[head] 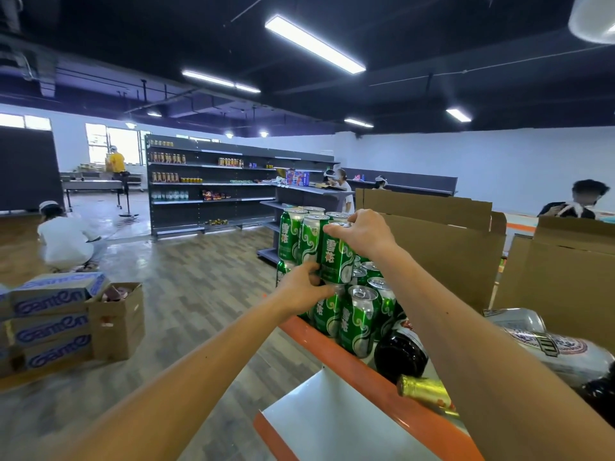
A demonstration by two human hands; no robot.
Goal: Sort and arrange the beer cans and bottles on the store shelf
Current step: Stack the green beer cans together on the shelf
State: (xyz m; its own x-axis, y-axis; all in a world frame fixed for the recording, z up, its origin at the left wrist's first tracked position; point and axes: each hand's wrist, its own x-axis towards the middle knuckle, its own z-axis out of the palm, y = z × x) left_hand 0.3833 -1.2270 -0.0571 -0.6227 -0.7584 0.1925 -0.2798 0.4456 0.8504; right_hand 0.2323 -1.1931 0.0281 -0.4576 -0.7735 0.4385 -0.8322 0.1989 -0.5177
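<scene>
Green beer cans point(357, 322) stand in two tiers at the left end of an orange-edged shelf point(336, 352). My right hand point(361, 232) grips the top of a green can point(336, 257) in the upper tier. My left hand point(306, 289) holds the bottom of that same can from the left. More upper-tier cans point(293, 236) stand just behind it. A dark bottle point(399, 352) and a gold-foil bottle neck point(424, 390) lie on the shelf near me. White cans point(562, 351) lie on their sides at the right.
Open cardboard boxes point(446, 247) stand behind the cans. On the floor at the left are stacked blue-printed cartons point(50, 314) and an open brown box point(118, 319). A person point(66, 239) crouches at the left; others stand near grey shelving point(213, 184) farther back.
</scene>
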